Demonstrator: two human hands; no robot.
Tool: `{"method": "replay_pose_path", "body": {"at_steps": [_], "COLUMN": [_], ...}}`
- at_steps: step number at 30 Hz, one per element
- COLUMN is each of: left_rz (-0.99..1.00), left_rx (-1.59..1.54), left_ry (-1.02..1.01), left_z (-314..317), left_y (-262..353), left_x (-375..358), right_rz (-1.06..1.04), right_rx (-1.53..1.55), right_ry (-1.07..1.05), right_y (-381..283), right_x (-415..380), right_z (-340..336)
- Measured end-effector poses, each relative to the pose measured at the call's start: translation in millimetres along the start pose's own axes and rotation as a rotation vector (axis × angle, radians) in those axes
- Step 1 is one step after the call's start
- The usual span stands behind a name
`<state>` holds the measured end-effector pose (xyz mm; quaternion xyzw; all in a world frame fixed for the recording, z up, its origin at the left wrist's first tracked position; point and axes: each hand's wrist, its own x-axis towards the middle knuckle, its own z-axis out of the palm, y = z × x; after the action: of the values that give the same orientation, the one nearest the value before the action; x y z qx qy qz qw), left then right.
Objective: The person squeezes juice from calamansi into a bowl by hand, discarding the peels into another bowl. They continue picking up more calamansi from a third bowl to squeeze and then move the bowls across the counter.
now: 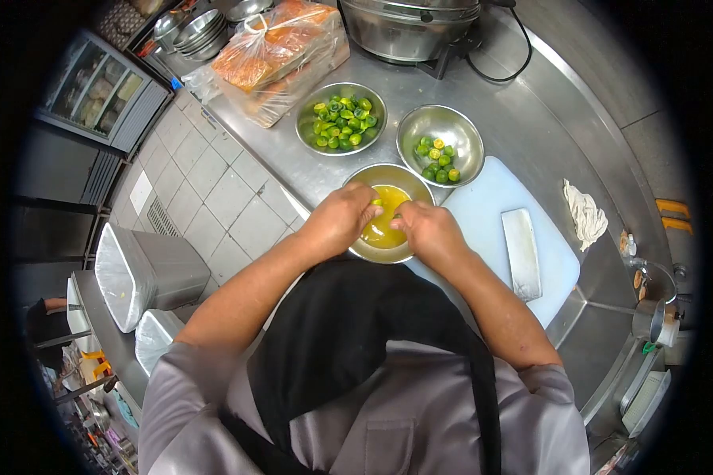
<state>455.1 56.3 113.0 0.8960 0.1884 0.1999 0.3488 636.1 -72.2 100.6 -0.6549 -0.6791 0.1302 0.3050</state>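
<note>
A metal bowl (388,172) of cloudy yellow juice (384,235) stands on the steel counter in front of me. Over its left side, my left hand (342,220) is closed in a pinch on a cut calamansi half (377,202). My right hand (434,233) is closed over the right side, with a bit of green calamansi peel (398,214) showing at its fingertips. Behind them, one metal bowl (300,125) holds many green calamansi pieces (345,120). Beside it, another metal bowl (463,136) contains several cut calamansi halves (439,162).
On the right, a cleaver (521,257) lies on a white cutting board (482,229), with a crumpled cloth (585,215) beyond it. Bagged bread (285,51) and a large metal pot (408,36) occupy the back. Lined bins (162,265) stand on the floor at left.
</note>
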Motion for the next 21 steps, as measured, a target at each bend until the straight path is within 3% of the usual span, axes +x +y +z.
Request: {"method": "replay_pose_path", "body": {"at_steps": [4,15,20,21], "left_rz": [0.120,0.154,0.182,0.045], "left_rx": [0.164,0.223,0.154,0.123], "left_ry": [-0.051,-0.067,-0.013,0.041], "left_z": [9.2,21.0,2.4,-13.1], "left_y": [-2.0,-3.3,-1.9,-3.5], "left_x": [-0.3,0.8,8.6,17.9], "right_rz": [-0.040,-0.235,-0.135,-0.087], "right_rx": [-0.087,-0.226,-0.102,-0.039], "right_ry": [-0.038,-0.018,0.020,0.074], "right_y": [-1.7,11.9,6.1,4.7], "right_x": [1.3,-1.5,16.8,26.8], "right_z": [1.6,11.5,7.5,4.6]}}
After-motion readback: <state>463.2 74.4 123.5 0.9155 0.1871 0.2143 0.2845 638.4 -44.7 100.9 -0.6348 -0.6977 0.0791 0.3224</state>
